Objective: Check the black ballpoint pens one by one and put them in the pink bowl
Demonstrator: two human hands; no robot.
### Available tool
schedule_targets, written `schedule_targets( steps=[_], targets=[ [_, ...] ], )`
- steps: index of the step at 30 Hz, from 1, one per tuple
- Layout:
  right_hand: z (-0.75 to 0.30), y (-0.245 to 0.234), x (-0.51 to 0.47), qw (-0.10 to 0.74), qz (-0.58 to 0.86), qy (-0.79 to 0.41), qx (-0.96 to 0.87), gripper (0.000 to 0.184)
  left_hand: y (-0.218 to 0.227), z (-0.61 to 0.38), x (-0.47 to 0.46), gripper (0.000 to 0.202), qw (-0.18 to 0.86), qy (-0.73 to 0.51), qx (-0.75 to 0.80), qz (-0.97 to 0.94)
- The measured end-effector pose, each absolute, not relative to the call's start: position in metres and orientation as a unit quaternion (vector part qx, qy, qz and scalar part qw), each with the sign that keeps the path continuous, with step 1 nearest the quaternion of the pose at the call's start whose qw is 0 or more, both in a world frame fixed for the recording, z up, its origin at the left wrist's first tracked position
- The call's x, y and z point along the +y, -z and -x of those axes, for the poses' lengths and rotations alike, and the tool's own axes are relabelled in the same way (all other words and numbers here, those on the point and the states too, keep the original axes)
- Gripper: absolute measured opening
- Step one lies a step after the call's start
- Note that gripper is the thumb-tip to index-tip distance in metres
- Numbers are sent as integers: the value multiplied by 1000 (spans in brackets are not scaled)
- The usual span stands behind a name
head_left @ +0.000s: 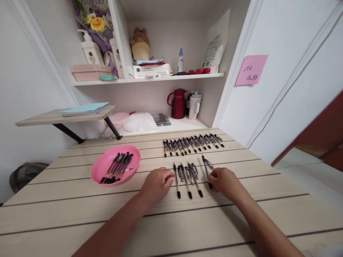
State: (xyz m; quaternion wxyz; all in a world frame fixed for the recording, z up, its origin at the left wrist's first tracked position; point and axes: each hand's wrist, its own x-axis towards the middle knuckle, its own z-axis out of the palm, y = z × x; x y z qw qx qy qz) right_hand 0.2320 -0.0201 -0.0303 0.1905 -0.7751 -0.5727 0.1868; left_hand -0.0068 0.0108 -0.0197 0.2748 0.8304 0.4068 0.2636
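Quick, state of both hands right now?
Left hand: fingers curled closed beside the nearer row's leftmost pen, nothing visibly held.
Right hand: fingers closed on that row's rightmost pen.

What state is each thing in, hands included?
Left hand: curled
Right hand: closed on a pen
Near pens: uncapped
Far pens: lined up, seemingly uncapped
Tray: holding pens
Tray pens: seemingly capped
Jug: upright, lidded
Tumbler: upright, lidded
Note: stuck up
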Motion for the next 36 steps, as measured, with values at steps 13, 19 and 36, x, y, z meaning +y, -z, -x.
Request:
schedule_targets(
  steps=[13, 19, 36],
  targets=[
    [-145, 12, -21, 372, 585, -372, -617, 9, 22, -17, 1, 31, 671, -406, 389, -484],
    [-180, 8, 2, 479, 545, -428, -538, 15, 16, -7, 3, 24, 619, -376, 407, -556],
    [-193, 7, 7, 581, 458, -538, -404, 27, 28, -7, 3, 23, 532, -312, 426, -661]
  ],
)
